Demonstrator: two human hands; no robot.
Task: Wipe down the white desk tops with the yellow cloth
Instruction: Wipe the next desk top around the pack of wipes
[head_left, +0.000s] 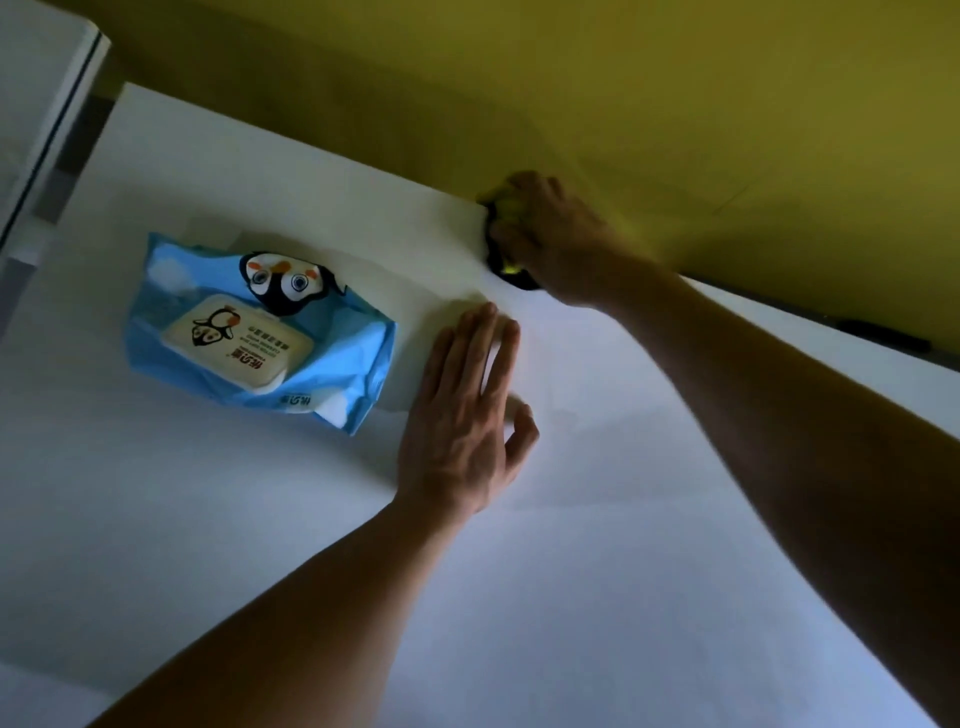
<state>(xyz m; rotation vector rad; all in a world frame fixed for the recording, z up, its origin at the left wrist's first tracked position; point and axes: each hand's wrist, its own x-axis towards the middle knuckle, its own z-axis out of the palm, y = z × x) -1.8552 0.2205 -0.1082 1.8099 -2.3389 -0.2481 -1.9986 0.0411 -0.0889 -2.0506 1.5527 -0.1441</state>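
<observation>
A white desk top (597, 571) fills most of the head view. At its far edge, against the yellow partition, my right hand (556, 244) is closed around the bunched yellow cloth (506, 208), of which only small bits show between the fingers. My left hand (467, 410) lies flat, palm down, on the desk in the middle, fingers stretched out and holding nothing.
A blue pack of wet wipes (260, 338) with a penguin print and cream lid lies just left of my left hand. A yellow partition (675, 93) runs along the desk's far edge. Another white surface (36, 104) stands at the far left across a gap.
</observation>
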